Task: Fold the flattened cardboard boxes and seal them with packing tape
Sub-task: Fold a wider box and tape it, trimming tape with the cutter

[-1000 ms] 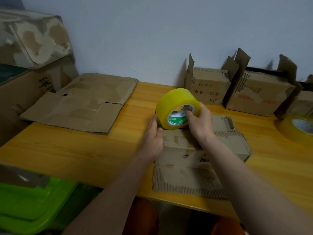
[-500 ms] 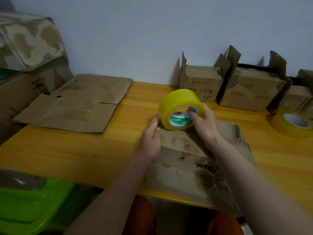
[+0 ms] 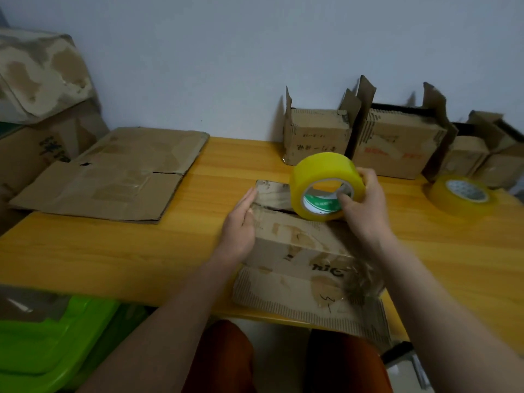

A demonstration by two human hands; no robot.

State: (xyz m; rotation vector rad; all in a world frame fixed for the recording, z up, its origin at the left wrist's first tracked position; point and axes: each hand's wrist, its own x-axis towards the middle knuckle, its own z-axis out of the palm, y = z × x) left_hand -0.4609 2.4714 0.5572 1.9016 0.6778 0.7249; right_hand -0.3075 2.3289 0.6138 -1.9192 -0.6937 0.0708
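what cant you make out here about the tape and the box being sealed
Head view only:
- Tape's loose end: hidden behind the tape roll and right hand.
- Print on the box: blurred.
- Box's right side: covered by the right forearm.
- Left hand fingertips: smeared by motion.
- Second roll label: too small.

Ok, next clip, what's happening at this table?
A person is taping up a small cardboard box at the near edge of a wooden table. The right hand grips a yellow tape roll standing on the box's far end, thumb inside the core. The left hand lies flat with straight fingers against the box's left side. A stack of flattened boxes waits at the left, several folded boxes stand along the wall, and a second tape roll lies at the right.
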